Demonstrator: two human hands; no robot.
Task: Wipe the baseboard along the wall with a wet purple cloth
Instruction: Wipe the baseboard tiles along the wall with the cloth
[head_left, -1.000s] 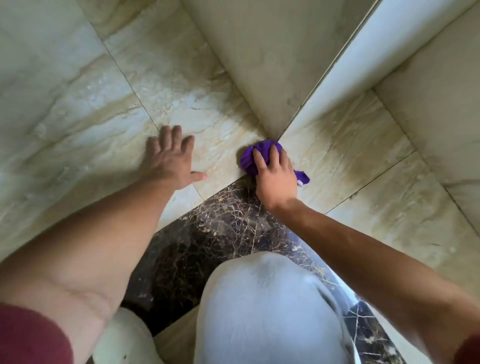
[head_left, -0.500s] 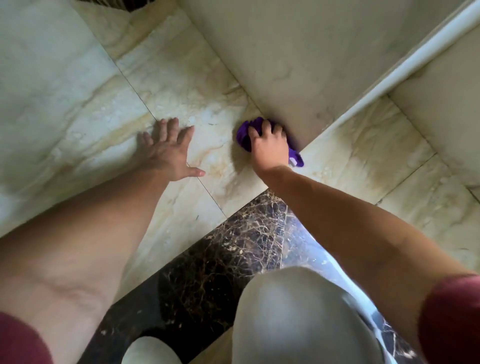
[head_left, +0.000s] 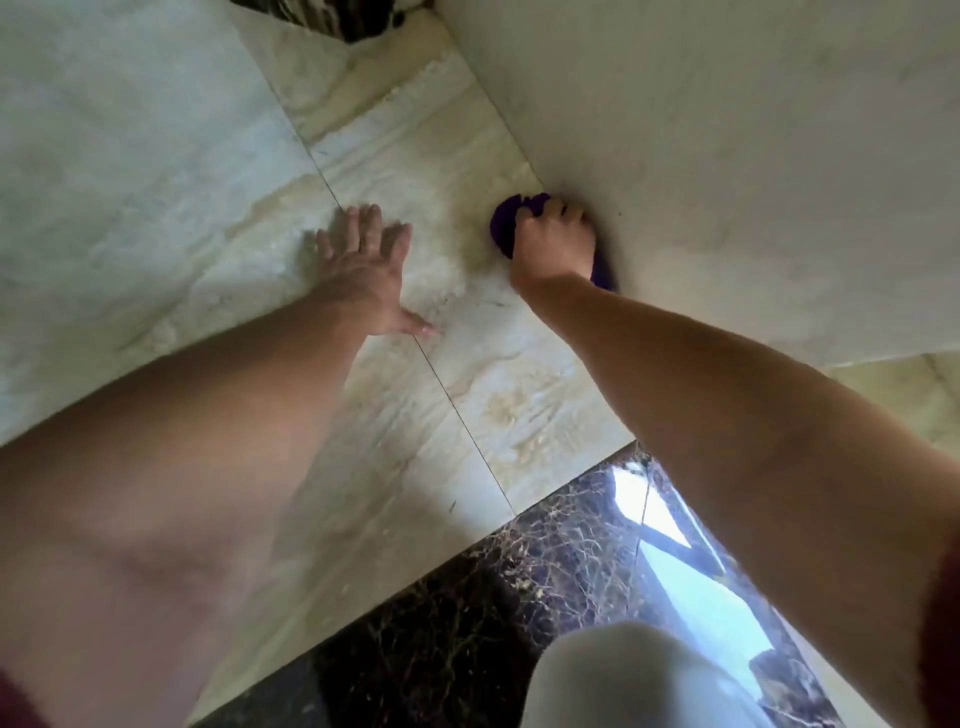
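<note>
Right hand (head_left: 553, 244) closed over purple cloth (head_left: 503, 228), pressed where baseboard (head_left: 675, 182) met floor | left hand (head_left: 366, 275) empty, fingers spread, flat on cream marble tile (head_left: 156, 208), near but apart from cloth | dark veined tile strip (head_left: 467, 623) nearer body | pale-clad knee (head_left: 613, 680) at bottom edge

right hand (head_left: 553, 244), purple cloth (head_left: 503, 228) slid farther along baseboard (head_left: 649, 197)
</note>
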